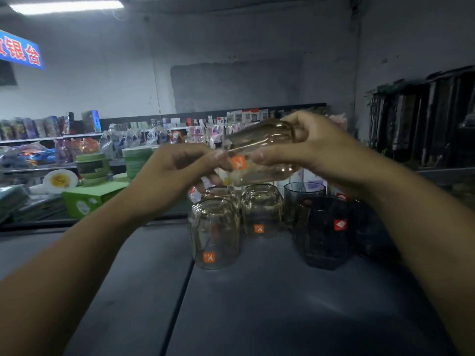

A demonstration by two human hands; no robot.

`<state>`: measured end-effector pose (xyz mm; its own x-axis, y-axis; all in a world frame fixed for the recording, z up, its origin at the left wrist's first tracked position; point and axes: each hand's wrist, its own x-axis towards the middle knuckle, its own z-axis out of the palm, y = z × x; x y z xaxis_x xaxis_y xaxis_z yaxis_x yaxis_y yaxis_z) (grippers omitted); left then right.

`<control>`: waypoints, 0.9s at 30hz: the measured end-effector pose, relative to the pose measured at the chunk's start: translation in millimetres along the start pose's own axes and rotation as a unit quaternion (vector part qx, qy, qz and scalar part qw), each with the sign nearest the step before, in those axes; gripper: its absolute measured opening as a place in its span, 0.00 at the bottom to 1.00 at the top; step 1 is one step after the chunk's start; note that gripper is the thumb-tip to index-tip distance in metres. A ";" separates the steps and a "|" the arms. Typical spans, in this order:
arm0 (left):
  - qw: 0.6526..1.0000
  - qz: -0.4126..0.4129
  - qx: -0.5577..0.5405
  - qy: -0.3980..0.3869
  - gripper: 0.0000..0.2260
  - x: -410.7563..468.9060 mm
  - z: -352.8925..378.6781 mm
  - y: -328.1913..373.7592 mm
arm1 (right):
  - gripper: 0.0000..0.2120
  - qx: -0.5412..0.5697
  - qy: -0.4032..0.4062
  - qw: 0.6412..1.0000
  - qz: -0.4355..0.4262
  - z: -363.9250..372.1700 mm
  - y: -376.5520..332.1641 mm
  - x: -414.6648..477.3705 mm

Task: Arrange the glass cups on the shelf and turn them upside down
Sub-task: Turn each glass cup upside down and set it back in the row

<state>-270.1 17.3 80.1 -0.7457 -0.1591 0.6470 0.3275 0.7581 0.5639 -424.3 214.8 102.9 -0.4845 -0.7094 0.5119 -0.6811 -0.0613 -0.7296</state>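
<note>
The right hand [316, 150] grips a cup [259, 136] in the air, fingers curled over its base end and thumb across its wall. The left hand [180, 170] pinches the rim end. The cup lies tilted, nearly on its side, between the two hands. It looks rigid, smooth and breakable, and probably slippery on bare skin, so a wrap round the wall seems safer than a rim pinch. Below the left hand, clear cups [214, 232] stand mouth-down on the shelf [257, 304]. Below the right hand, dark cups [323, 232] crowd together. Beyond both hands, stocked racks [51, 140] blur.
</note>
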 end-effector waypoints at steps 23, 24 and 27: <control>0.983 -0.173 -0.024 -0.053 0.19 1.1 18.3 -71.2 | 0.39 -0.411 -0.237 0.880 0.001 24.1 6.0 17.8; 0.983 -0.171 -0.024 -0.054 0.19 0.7 18.4 -71.6 | 0.39 -0.412 -0.243 0.879 0.004 24.8 7.0 17.5; 0.984 -0.166 -0.022 -0.057 0.19 0.8 19.2 -71.6 | 0.40 -0.404 -0.241 0.883 0.009 25.6 9.6 16.4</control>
<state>-305.2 -24.9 30.5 -0.8749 -0.3196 0.3639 0.0787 0.6476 0.7579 -424.7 184.6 92.6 -0.3428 -0.9330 0.1096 -0.9388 0.3360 -0.0755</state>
